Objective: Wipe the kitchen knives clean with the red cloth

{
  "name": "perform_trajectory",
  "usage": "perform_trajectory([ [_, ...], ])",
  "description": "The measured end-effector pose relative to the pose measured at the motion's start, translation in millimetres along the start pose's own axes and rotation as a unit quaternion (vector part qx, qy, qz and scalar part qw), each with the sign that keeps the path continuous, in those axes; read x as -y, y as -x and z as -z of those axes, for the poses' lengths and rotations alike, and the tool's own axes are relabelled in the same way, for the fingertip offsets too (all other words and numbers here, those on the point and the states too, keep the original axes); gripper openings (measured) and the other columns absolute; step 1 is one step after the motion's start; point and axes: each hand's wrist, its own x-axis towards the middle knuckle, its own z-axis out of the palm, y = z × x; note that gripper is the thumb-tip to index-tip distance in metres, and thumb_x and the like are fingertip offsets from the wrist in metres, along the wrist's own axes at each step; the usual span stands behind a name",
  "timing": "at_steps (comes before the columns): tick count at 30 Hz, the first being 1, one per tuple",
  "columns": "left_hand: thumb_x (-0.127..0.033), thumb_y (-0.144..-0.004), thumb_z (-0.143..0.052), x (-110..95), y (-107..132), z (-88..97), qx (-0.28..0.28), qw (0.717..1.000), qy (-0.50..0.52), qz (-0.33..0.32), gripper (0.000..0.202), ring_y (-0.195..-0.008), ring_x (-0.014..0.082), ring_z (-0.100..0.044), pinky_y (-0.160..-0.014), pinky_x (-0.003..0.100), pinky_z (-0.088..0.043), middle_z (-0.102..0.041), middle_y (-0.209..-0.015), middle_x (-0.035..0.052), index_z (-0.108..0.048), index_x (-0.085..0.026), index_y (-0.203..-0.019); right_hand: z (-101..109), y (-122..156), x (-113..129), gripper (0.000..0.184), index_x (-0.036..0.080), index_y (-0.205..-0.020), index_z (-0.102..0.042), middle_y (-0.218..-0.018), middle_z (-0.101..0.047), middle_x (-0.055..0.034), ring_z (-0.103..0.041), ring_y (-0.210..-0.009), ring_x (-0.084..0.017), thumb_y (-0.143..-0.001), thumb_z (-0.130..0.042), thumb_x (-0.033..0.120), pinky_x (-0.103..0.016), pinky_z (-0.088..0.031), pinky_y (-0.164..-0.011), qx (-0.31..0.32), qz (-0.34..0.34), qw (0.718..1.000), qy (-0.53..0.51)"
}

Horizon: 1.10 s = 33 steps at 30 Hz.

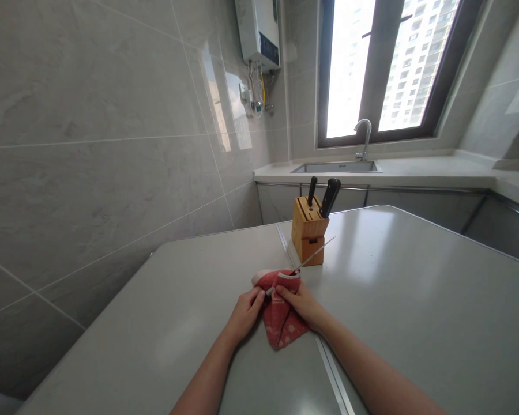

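My left hand (247, 311) is closed at the near end of a thin knife (313, 254), whose handle is hidden under my fingers. My right hand (300, 302) is closed on a red cloth (281, 323) wrapped around the lower part of the blade. The bare blade sticks out of the cloth toward the upper right. Its tip ends beside a wooden knife block (308, 230), which stands on the grey table (415, 311) just beyond my hands. Two black-handled knives (330, 197) stand in the block.
A tiled wall runs along the left. Behind the table a counter holds a steel sink (335, 167) with a curved tap (365, 137) under a window. A white water heater (259, 31) hangs on the wall. A seam (328, 363) crosses the tabletop.
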Motion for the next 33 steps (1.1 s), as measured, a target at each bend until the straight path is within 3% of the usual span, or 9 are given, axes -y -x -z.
perform_trajectory([
  [6,-0.043,-0.091,-0.037,0.8,0.4,-0.8,0.015,1.000,0.011,0.001,0.043,-0.064,0.0136,-0.047,-0.062,0.024,-0.035,-0.057,-0.066,0.0012,-0.057,-0.013,-0.067,-0.2,0.5,0.0,0.038,0.018,-0.098,-0.062,-0.092,-0.068,-0.0058,-0.061,-0.091,-0.022,-0.074,-0.064,0.046,-0.038,-0.045,-0.086,0.007,-0.006,1.000,-0.006],
  [17,-0.048,-0.086,-0.044,4.8,-1.5,0.3,0.030,0.999,0.038,-0.003,0.045,-0.059,0.0124,-0.043,-0.058,0.023,-0.034,-0.050,-0.058,-0.0007,-0.054,-0.013,-0.059,-1.8,1.5,2.8,0.039,0.018,-0.098,-0.063,-0.091,-0.068,-0.0060,-0.061,-0.090,-0.023,-0.073,-0.064,0.048,-0.038,-0.046,-0.083,0.000,0.000,1.000,-0.002],
  [28,-0.045,-0.084,-0.050,1.0,-1.3,1.3,0.034,0.999,0.030,0.004,0.040,-0.062,0.0138,-0.048,-0.060,0.023,-0.037,-0.058,-0.063,0.0026,-0.063,-0.010,-0.068,-1.2,0.2,-0.7,0.035,0.018,-0.094,-0.062,-0.094,-0.067,-0.0053,-0.060,-0.090,-0.021,-0.074,-0.063,0.046,-0.035,-0.046,-0.083,-0.004,-0.004,1.000,-0.015],
  [33,-0.045,-0.082,-0.053,-0.3,0.0,0.9,0.046,0.999,0.005,0.004,0.038,-0.058,0.0119,-0.045,-0.057,0.022,-0.035,-0.054,-0.061,0.0007,-0.061,-0.011,-0.067,-1.6,-0.1,-0.2,0.035,0.018,-0.094,-0.061,-0.096,-0.066,-0.0050,-0.059,-0.092,-0.021,-0.074,-0.063,0.047,-0.034,-0.045,-0.086,-0.010,0.000,1.000,-0.008],
])
